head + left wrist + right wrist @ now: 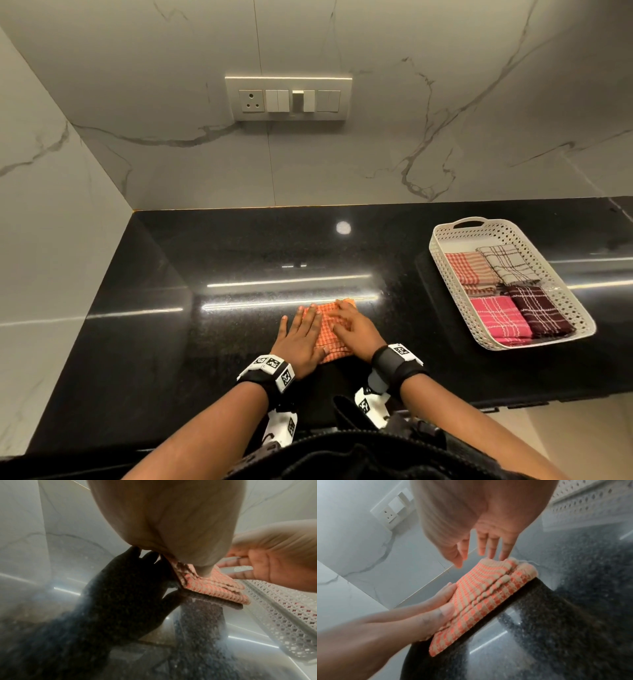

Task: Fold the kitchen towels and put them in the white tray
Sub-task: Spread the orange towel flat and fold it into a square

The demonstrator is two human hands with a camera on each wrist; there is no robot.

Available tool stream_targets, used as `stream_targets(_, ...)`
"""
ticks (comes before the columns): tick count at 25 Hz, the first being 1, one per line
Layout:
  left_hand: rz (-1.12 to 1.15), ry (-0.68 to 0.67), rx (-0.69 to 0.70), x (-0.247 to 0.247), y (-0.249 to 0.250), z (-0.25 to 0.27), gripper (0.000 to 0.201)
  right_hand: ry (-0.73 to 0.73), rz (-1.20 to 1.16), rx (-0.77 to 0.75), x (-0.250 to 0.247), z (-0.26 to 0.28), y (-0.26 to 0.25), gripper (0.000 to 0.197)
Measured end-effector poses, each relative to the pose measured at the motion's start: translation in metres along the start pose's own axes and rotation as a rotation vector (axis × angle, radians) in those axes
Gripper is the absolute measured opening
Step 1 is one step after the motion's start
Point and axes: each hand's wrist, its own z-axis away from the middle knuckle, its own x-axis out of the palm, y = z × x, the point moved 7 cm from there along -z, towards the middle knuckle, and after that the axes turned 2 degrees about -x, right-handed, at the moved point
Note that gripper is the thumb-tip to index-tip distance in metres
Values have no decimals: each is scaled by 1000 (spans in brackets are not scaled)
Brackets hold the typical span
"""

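An orange checked kitchen towel (329, 329) lies folded small on the black counter (205, 308) in front of me. My left hand (303, 334) lies flat on its left half, fingers straight, thumb at the near edge. My right hand (352, 325) rests flat on its right half, fingers straight and touching the far edge. In the right wrist view the towel (481, 599) shows several stacked layers, with the left hand (435, 609) pressed on it. The left wrist view shows the towel's corner (212, 588) under the palm. The white tray (445, 270) stands to the right.
The tray holds several folded towels: orange striped (469, 270), beige checked (507, 263), pink (498, 318) and dark maroon (537, 313). A marble wall with a switch panel (287, 97) stands behind the counter. A side wall closes the left.
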Motion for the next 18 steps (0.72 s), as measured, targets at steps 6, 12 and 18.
stream_targets(6,122,25,48,-5,-4,8,77,249,-18,375,-21,15,19,46)
stream_targets(12,307,127,86,-4,-14,17,82,163,-104,425,4,17,20,25)
stream_targets(18,493,258,31,-28,-33,14,78,194,-371,225,7,21,-9,19)
